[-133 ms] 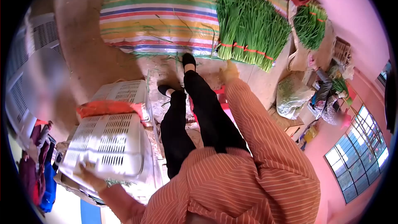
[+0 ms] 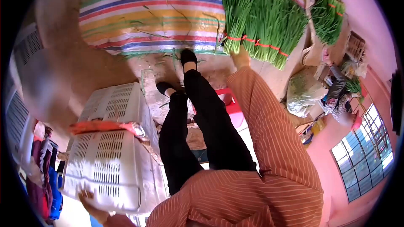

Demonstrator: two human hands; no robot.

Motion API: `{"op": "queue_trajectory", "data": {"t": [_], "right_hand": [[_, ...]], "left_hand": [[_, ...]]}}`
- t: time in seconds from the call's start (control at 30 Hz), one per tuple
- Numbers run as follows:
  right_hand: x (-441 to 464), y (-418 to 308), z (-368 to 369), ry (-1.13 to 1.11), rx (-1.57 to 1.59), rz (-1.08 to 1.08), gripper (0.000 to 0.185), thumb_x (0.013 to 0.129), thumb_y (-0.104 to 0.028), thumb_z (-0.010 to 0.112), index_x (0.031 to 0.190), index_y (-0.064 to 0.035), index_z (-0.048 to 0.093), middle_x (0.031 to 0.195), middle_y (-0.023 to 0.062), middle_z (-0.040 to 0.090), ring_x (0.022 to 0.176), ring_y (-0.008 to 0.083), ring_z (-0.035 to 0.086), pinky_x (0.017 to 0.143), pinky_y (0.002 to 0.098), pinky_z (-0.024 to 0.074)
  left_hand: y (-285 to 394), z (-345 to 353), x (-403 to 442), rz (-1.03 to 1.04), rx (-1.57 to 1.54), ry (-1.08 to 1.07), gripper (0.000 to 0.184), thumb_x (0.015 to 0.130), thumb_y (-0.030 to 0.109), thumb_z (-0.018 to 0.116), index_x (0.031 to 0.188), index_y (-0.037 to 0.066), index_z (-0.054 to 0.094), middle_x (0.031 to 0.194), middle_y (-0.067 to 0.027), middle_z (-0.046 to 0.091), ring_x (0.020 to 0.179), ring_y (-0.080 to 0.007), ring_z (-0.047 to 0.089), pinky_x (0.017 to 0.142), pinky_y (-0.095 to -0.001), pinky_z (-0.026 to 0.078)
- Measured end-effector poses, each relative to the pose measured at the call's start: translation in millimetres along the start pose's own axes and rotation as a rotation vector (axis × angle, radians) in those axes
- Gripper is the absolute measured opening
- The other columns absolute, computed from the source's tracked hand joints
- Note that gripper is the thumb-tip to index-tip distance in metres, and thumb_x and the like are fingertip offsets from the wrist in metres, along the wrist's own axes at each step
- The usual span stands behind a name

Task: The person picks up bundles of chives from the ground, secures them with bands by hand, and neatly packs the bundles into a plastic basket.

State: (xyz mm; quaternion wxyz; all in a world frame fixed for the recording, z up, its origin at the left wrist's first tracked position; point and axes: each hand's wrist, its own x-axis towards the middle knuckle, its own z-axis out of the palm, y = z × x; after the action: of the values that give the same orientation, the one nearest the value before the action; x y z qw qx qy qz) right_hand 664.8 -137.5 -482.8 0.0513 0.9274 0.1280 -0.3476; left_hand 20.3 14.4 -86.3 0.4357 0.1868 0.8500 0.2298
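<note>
My right hand reaches to the pale stem ends of a bundle of long green leafy stalks, tied with a red band. It appears to touch the stems; its fingers are mostly hidden there. More such bundles lie side by side to its right. My left hand is at the near end of a white slotted plastic crate, fingers stretched out against its edge. Around the crate's middle runs a red-orange wrap.
A striped woven sheet with loose leaves lies ahead. A pink-red stool stands by my legs. At right are a clear plastic bag, another green bundle and a person. More crates and clothes are at left.
My right hand has moved up to the stem ends of the bundle. My left hand stays at the crate. The view has shifted a little, bringing the stool more into sight.
</note>
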Motion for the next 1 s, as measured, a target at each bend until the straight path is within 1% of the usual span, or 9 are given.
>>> {"op": "queue_trajectory", "data": {"t": [0.07, 0.23, 0.43, 0.57, 0.63, 0.77, 0.83, 0.93, 1.0], "right_hand": [[25.4, 41.8, 45.0, 0.011, -0.001, -0.004, 0.069, 0.077, -0.041, 0.074, 0.127, -0.0019, 0.047, 0.118, 0.0270, 0.059, 0.109, 0.0412, 0.058, 0.088, 0.0456, 0.0481], [105.9, 41.7, 89.4, 0.090, 0.122, 0.104, 0.125, 0.063, -0.051, 0.084, 0.147, 0.0064, 0.012, 0.137, 0.0283, 0.044, 0.125, 0.0348, 0.048, 0.101, 0.0394, 0.0418], [106.8, 28.6, 75.4, 0.074, 0.133, 0.227, 0.122, 0.062, -0.048, 0.086, 0.145, 0.0077, 0.017, 0.139, 0.0282, 0.042, 0.121, 0.0347, 0.052, 0.100, 0.0370, 0.0425], [54.8, 18.7, 20.7, -0.230, 0.646, 0.113, 0.073, 0.067, -0.028, 0.086, 0.123, 0.0032, 0.051, 0.114, 0.0154, 0.064, 0.103, 0.0232, 0.061, 0.093, 0.0346, 0.0458], [28.1, 21.1, -8.7, -0.498, 0.657, 0.085, 0.055, 0.083, -0.044, 0.070, 0.117, -0.0016, 0.064, 0.117, 0.0113, 0.064, 0.110, 0.0208, 0.058, 0.099, 0.0330, 0.0396], [-59.3, 11.8, -40.5, -0.789, 1.085, 0.293, 0.035, 0.098, -0.030, 0.052, 0.125, -0.0087, 0.052, 0.113, 0.0057, 0.062, 0.105, 0.0173, 0.059, 0.093, 0.0330, 0.0482], [-107.2, 14.2, -44.5, -1.005, 1.351, 0.103, 0.040, 0.090, -0.038, 0.063, 0.117, -0.0104, 0.052, 0.111, 0.0049, 0.061, 0.107, 0.0184, 0.059, 0.093, 0.0357, 0.0493], [-220.3, -43.0, -86.8, -1.068, 1.534, 0.097, 0.069, 0.088, -0.056, 0.057, 0.136, -0.0075, 0.044, 0.130, 0.0123, 0.054, 0.113, 0.0260, 0.056, 0.099, 0.0418, 0.0456], [-275.1, -66.6, -94.8, -1.255, 1.716, 0.169, 0.073, 0.087, -0.058, 0.056, 0.136, -0.0048, 0.043, 0.131, 0.0139, 0.053, 0.118, 0.0280, 0.053, 0.104, 0.0432, 0.0410]], "left_hand": [[11.8, -17.5, -14.5, -0.148, -0.014, 0.140, 0.054, 0.099, 0.038, 0.034, 0.141, 0.005, 0.037, 0.136, -0.0113, 0.047, 0.126, -0.0228, 0.045, 0.107, -0.0373, 0.036], [24.7, 59.5, -32.9, -0.208, 0.097, 0.290, 0.052, 0.099, 0.037, 0.035, 0.141, 0.005, 0.037, 0.134, -0.0111, 0.048, 0.124, -0.0232, 0.047, 0.105, -0.0375, 0.037], [26.7, 73.6, -29.9, -0.253, 0.115, 0.314, 0.051, 0.100, 0.036, 0.035, 0.141, 0.006, 0.038, 0.131, -0.0108, 0.050, 0.122, -0.0236, 0.048, 0.103, -0.0377, 0.040], [28.6, 49.8, -32.9, -0.242, 0.054, 0.262, 0.050, 0.100, 0.035, 0.035, 0.140, 0.006, 0.038, 0.129, -0.0107, 0.052, 0.120, -0.0238, 0.050, 0.102, -0.0379, 0.041], [29.3, 32.4, -37.7, -0.229, 0.014, 0.235, 0.049, 0.100, 0.034, 0.035, 0.140, 0.007, 0.038, 0.129, -0.0106, 0.052, 0.119, -0.0240, 0.050, 0.101, -0.0380, 0.042], [20.0, 10.7, -36.9, -0.187, -0.090, 0.157, 0.048, 0.100, 0.033, 0.035, 0.140, 0.007, 0.038, 0.127, -0.0104, 0.054, 0.117, -0.0242, 0.051, 0.100, -0.0382, 0.043], [6.0, -11.0, -23.8, -0.031, -0.080, 0.091, 0.049, 0.097, 0.033, 0.041, 0.135, 0.002, 0.044, 0.115, -0.0113, 0.058, 0.106, -0.0188, 0.057, 0.087, -0.0313, 0.051], [-4.0, -9.3, -13.0, 0.044, -0.098, 0.182, 0.038, 0.095, 0.028, 0.045, 0.123, 0.004, 0.054, 0.092, -0.0048, 0.059, 0.074, -0.0134, 0.053, 0.067, -0.0306, 0.050], [-16.4, -17.7, -2.5, 0.050, -0.191, 0.128, 0.033, 0.094, 0.026, 0.045, 0.120, 0.010, 0.057, 0.091, -0.0055, 0.058, 0.074, -0.0154, 0.051, 0.066, -0.0344, 0.052]]}}
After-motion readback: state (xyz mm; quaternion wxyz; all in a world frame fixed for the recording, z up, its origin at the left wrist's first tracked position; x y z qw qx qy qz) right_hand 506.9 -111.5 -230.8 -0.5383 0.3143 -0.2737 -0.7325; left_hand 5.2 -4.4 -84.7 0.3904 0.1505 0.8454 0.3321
